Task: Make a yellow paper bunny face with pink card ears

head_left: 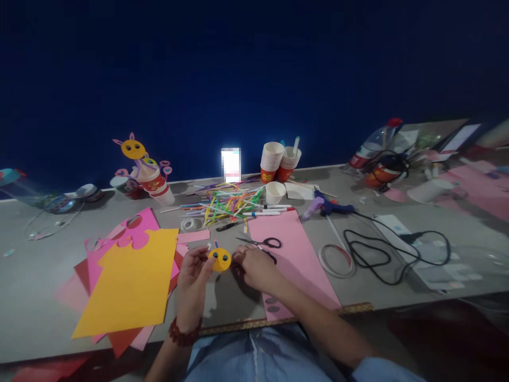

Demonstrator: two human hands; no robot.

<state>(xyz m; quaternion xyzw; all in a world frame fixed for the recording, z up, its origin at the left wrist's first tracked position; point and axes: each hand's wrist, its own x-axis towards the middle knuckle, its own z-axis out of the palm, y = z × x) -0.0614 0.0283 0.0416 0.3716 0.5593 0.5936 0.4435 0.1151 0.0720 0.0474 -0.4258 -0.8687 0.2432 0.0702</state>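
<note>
Between thumb and fingers, my left hand [194, 273] holds a yellow paper disc [220, 260] with two dark eyes and one pink-and-blue ear standing at its top. My right hand [253, 265] is at the disc's right side, its fingers closed together; what they pinch, if anything, is too small to make out. Black scissors [272, 243] lie just beyond my right hand on a pink sheet [306, 265]. Part of another dark handle shows beside that hand.
Yellow paper [135, 281] over pink and red sheets lies left. Behind are coloured pipe cleaners [233, 201], stacked cups [272, 159] and a decorated cup [149, 178]. Rightward are a blue glue gun [336, 206], its black cable [368, 260] and a tape roll [336, 261].
</note>
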